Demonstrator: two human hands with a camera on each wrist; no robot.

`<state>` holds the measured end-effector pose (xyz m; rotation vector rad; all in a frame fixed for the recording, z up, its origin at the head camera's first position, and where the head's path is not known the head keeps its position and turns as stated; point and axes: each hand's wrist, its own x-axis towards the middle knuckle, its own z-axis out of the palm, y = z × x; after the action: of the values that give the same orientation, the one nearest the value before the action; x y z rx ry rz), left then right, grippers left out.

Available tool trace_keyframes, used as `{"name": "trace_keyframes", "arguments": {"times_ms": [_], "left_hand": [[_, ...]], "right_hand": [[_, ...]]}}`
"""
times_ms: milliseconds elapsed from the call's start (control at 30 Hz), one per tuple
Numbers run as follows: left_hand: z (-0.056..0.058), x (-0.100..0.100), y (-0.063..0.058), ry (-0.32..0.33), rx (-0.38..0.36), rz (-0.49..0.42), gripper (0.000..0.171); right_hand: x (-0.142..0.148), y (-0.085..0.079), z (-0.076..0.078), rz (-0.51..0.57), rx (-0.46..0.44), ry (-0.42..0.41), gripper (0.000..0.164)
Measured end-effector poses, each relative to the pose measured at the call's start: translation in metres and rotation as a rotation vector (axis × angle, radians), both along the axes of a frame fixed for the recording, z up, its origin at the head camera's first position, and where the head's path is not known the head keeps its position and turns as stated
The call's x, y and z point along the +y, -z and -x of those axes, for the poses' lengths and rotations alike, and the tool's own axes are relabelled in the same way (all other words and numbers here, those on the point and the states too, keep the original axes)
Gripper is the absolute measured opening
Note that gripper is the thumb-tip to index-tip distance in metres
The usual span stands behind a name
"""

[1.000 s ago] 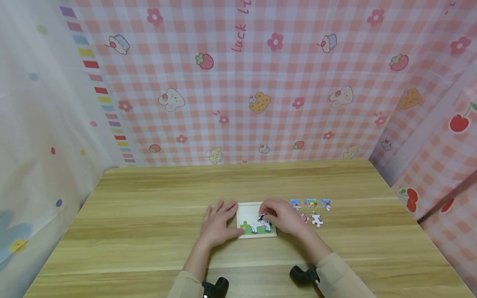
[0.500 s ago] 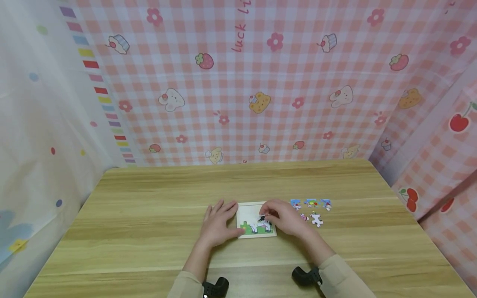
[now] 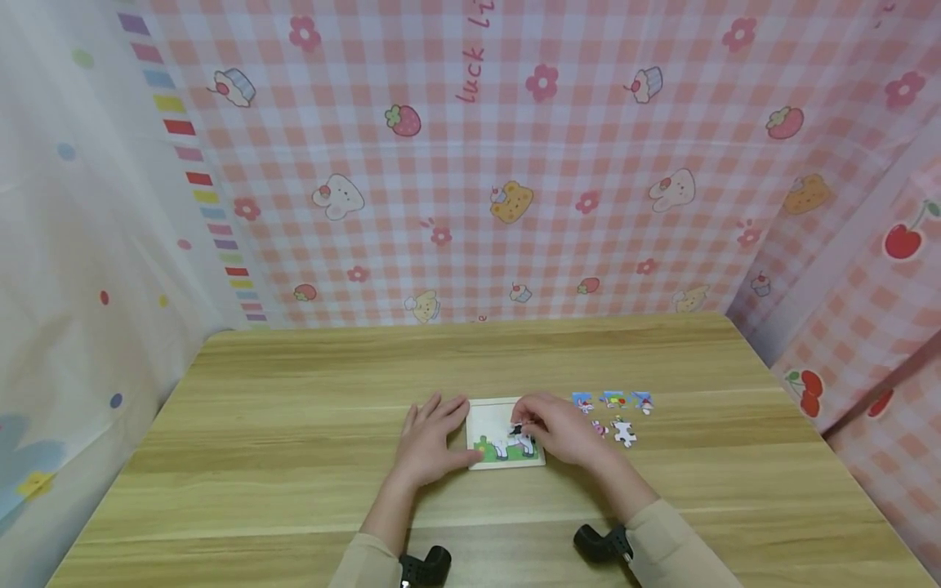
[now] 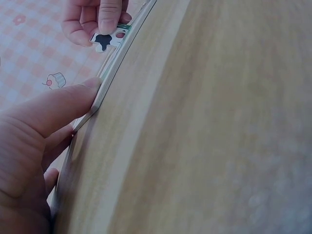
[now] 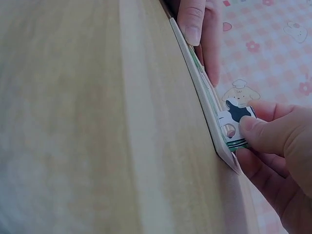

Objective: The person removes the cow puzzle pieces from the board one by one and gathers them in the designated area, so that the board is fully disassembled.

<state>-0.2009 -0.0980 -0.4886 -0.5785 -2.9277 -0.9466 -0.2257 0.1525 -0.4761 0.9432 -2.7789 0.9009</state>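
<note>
A small wooden puzzle board (image 3: 488,418) lies near the middle of the table, its lower part filled with green grass and animal legs and its upper part bare. My left hand (image 3: 432,445) is spread along the board's left side, thumb on the lower left corner and a fingertip at the upper left. Between thumb and fingers, my right hand (image 3: 557,426) pinches a black-and-white puzzle piece (image 5: 237,116) with a green edge. The piece is tilted over the board's right part, partly covered by the thumb.
Right of the board lie several loose puzzle pieces, among them a white one (image 3: 624,433) and a blue one with coloured spots (image 3: 613,400). The wooden table (image 3: 294,457) ends at a pink checked curtain (image 3: 470,163). Black devices (image 3: 603,545) sit at both wrists.
My right hand and the pinched puzzle piece have shifted only very slightly over the board. The left hand and the loose pieces stay where they were.
</note>
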Motion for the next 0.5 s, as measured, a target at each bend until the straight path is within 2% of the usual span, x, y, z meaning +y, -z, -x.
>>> {"name": "trace_keyframes", "arguments": {"times_ms": [267,367,500], "left_hand": [[0.0008,-0.0009,0.0012,0.001,0.003,-0.004,0.080],[0.0008,-0.0010,0.0014,0.001,0.002,-0.003,0.081],[0.0006,-0.0009,0.0010,0.002,0.001,-0.002,0.080]], "right_hand": [[0.0007,-0.0041,0.0008,-0.027,0.039,-0.013,0.017],[0.0009,-0.0062,0.0000,0.003,-0.004,-0.003,0.016],[0.0033,-0.0063,-0.0009,0.080,-0.104,0.023,0.013]]}}
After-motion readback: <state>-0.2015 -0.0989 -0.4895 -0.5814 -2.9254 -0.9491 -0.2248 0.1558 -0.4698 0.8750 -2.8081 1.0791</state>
